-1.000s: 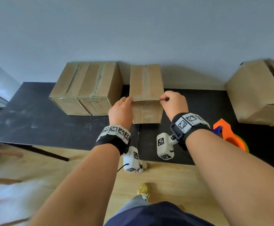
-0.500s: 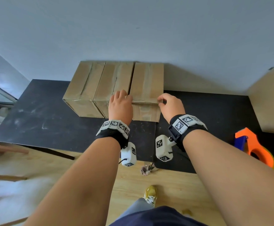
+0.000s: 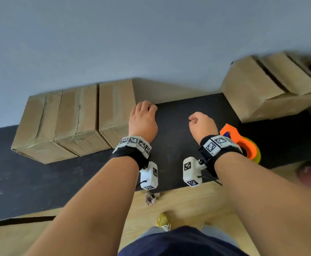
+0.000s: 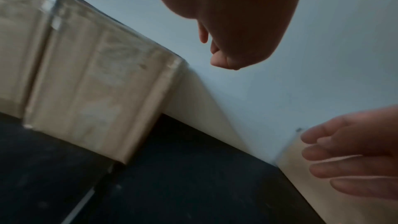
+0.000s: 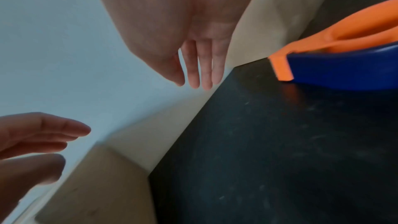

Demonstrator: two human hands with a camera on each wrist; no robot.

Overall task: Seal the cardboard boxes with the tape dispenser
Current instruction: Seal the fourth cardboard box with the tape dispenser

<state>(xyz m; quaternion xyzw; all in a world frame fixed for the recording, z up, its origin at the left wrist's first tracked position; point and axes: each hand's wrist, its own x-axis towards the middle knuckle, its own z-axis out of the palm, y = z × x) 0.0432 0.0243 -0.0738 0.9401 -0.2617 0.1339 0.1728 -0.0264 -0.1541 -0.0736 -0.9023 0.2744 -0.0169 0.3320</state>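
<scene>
Three taped cardboard boxes stand in a row against the wall at the left; the nearest of them is just left of my left hand. That hand hovers over the black table with loosely bent fingers and holds nothing. My right hand hangs empty a little to the right, fingers relaxed. The orange and blue tape dispenser lies on the table just right of my right wrist. At the far right stands a cardboard box with a dark gap between its top flaps.
The grey wall runs right behind the boxes. More cardboard shows at the far right edge, blurred. The table's front edge is near my wrists, with wooden floor and my yellow shoe below.
Both hands have let go of the third box, which now sits flush in the row. They have moved right over the bare tabletop, and the view has swung right.
</scene>
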